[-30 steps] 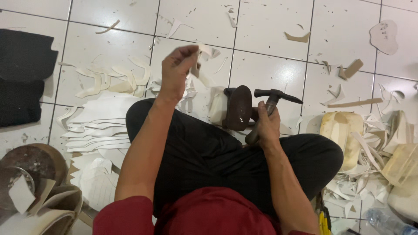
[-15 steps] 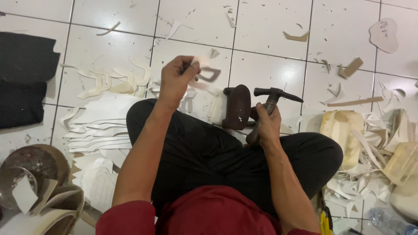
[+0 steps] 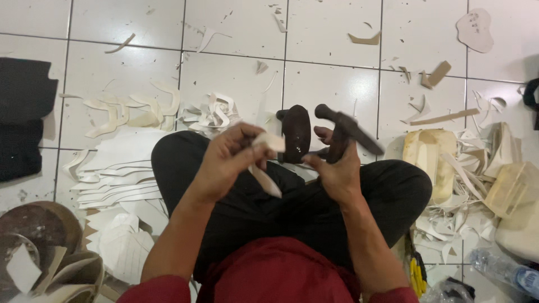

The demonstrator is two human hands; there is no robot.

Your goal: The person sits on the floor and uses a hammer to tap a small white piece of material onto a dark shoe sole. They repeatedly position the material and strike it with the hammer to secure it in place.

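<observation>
left hand (image 3: 224,160) pinching pale strip (image 3: 264,163), right hand (image 3: 337,171) seemingly gripping hammer (image 3: 345,132), hands apart

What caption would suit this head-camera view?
Seated cross-legged on white tiles, left hand holds a pale strip, right hand grips a hammer.
</observation>
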